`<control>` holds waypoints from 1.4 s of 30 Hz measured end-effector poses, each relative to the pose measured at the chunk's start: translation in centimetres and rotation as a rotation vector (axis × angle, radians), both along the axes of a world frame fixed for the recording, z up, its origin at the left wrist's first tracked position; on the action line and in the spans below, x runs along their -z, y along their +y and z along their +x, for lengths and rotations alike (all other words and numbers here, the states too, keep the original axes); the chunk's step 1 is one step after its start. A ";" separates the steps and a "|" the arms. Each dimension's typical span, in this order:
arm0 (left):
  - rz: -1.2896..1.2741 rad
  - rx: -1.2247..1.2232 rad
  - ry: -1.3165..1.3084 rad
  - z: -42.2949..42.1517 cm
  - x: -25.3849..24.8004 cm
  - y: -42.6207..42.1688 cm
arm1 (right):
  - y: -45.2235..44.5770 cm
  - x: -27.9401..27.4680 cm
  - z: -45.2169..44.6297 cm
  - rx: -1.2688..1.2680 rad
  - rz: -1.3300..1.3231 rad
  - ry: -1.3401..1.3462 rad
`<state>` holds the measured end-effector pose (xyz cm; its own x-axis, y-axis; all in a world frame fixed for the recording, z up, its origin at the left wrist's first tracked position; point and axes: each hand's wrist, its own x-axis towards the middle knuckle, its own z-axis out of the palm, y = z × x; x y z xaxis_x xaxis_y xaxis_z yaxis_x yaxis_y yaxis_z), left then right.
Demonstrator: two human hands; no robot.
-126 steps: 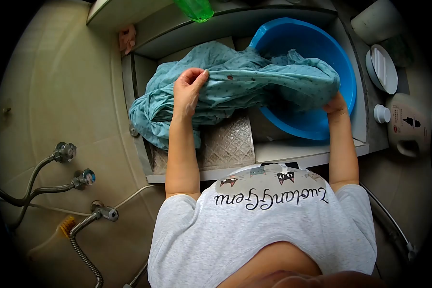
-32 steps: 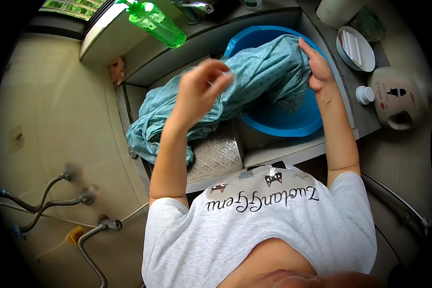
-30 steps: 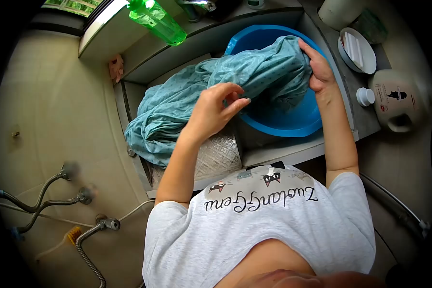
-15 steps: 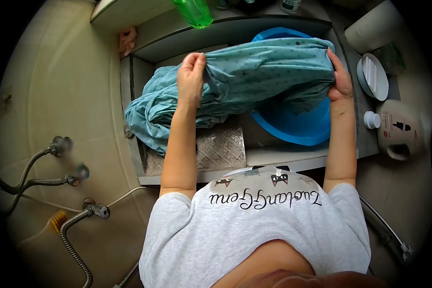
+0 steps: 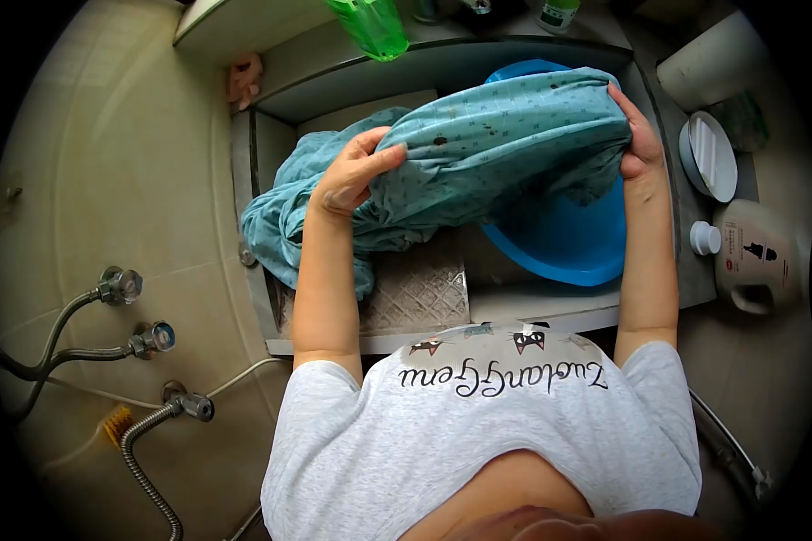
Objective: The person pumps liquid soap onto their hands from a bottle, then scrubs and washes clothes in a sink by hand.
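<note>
A teal patterned cloth [image 5: 505, 131] stretches between my two hands above the sink. My left hand [image 5: 356, 171] grips it, with the thumb lying on top and the other fingers partly hidden. At the far end, my right hand [image 5: 639, 142] holds the cloth's edge, its thumb side against the fabric. Dark spots show on the stretched part. The rest of the cloth lies bunched over the left side of the sink, on and around the ribbed washboard surface [image 5: 419, 282]. Beneath the right part sits a blue basin [image 5: 559, 252], partly covered by the cloth.
A green bottle [image 5: 370, 27] stands on the back ledge. To the right are a white bowl [image 5: 708, 158], a white cap [image 5: 705, 238] and a large detergent jug [image 5: 758, 257]. Valves and hoses [image 5: 149, 340] line the left wall, near a yellow brush [image 5: 117, 424].
My left hand has shifted slightly left and down, its grip turning from a pinch to thumb on top. The cloth between my hands is spread wider, showing more dark spots.
</note>
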<state>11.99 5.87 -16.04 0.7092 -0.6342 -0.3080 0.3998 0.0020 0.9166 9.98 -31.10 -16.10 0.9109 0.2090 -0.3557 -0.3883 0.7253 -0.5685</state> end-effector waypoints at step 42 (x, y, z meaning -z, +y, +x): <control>-1.135 -0.298 0.178 12.1 -9.0 -3.5 | 20.6 -16.5 24.9 -0.681 -1.044 -1.189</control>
<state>24.10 2.36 -7.05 0.8792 -0.4251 0.2150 0.3674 0.8924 0.2620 34.91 -10.49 0.43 0.6069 0.7764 0.1698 0.5053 -0.2121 -0.8365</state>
